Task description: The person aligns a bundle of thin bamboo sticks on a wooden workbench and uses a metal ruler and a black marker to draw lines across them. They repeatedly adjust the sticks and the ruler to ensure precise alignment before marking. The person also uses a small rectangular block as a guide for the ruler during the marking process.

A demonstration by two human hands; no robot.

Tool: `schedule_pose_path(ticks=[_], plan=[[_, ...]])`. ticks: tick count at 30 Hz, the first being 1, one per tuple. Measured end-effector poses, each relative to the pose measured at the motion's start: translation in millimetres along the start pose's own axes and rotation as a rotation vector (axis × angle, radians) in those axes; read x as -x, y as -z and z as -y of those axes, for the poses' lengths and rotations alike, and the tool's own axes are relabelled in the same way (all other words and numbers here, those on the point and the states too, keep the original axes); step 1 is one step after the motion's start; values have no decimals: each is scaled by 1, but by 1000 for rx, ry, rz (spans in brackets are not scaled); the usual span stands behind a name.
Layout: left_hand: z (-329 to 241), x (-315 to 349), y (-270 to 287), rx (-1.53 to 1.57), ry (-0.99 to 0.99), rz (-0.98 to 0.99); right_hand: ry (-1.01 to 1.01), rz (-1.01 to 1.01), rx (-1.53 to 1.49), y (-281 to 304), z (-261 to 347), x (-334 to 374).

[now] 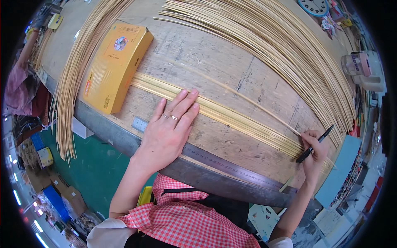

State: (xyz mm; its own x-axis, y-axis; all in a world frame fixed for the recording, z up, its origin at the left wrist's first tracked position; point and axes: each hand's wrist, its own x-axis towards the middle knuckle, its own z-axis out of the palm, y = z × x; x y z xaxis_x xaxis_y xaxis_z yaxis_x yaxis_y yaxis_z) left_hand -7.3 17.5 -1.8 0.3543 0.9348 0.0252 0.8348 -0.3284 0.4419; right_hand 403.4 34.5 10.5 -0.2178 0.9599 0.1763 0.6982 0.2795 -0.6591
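Observation:
My left hand (165, 138) lies with its fingers stretched out on a row of flat bamboo strips (244, 122), which runs diagonally across the wooden table. A yellow cardboard box (111, 66) rests over the strips' far left ends. At the right, my right hand (315, 155) is closed around a black pen (326, 132). Its thumb and finger also pinch the near end of a single thin strip (248, 99), apart from the row and slanting up to the left. A steel ruler (231, 166) lies along the table's front edge, partly behind my left hand and wrist.
Long bamboo strips (264, 37) fan across the far right, and another bundle (68, 95) hangs over the left edge. A light blue board (339, 171) stands at the right, below a clear plastic jar (364, 68) and a blue clock (314, 6). Another person's arm (27, 51) shows at far left.

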Motion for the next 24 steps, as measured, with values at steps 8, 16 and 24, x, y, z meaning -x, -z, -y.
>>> schedule_pose_path(ticks=[8, 16, 24], plan=[[-1, -1, -2, -6, 3, -7, 10, 40, 30, -5, 16, -4], [-1, 0, -1, 8, 2, -10, -27, 70, 58, -9, 18, -1], [-5, -3, 0, -30, 18, 13, 31, 55, 133, -38, 70, -4]])
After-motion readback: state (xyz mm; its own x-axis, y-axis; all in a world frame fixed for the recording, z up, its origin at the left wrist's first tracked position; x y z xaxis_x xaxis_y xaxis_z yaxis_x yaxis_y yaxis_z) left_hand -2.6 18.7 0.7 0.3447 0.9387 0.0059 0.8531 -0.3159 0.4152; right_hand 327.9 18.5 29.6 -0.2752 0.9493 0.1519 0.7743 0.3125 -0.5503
